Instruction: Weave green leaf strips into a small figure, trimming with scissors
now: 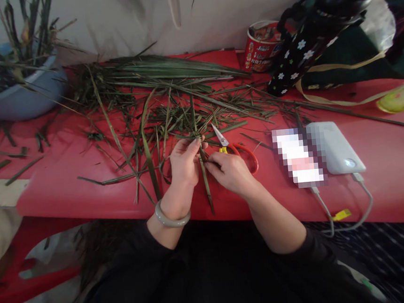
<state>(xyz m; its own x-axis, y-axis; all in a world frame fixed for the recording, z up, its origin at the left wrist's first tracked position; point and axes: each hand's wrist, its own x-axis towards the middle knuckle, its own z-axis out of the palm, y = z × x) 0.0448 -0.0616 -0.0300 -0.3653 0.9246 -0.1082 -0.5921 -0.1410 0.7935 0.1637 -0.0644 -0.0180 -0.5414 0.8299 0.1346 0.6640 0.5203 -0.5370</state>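
My left hand [185, 165] and my right hand [229, 171] meet over the front of a red table [67, 187]. Both pinch the same long green leaf strip [207, 188], which hangs down past the table's edge. The left fingers grip its upper part, the right fingers pinch it just beside them. A pale bangle sits on my left wrist. Small scissors with red handles [239, 150] lie right behind my right hand. A heap of green palm-like leaves [168, 93] spreads across the table behind my hands.
A blue basin of leaves [16, 92] stands at the back left. A white power bank [334, 147] with cables and a blurred phone [298, 157] lie to the right. A red printed cup [261, 45] and dark bags [319, 33] stand at the back right.
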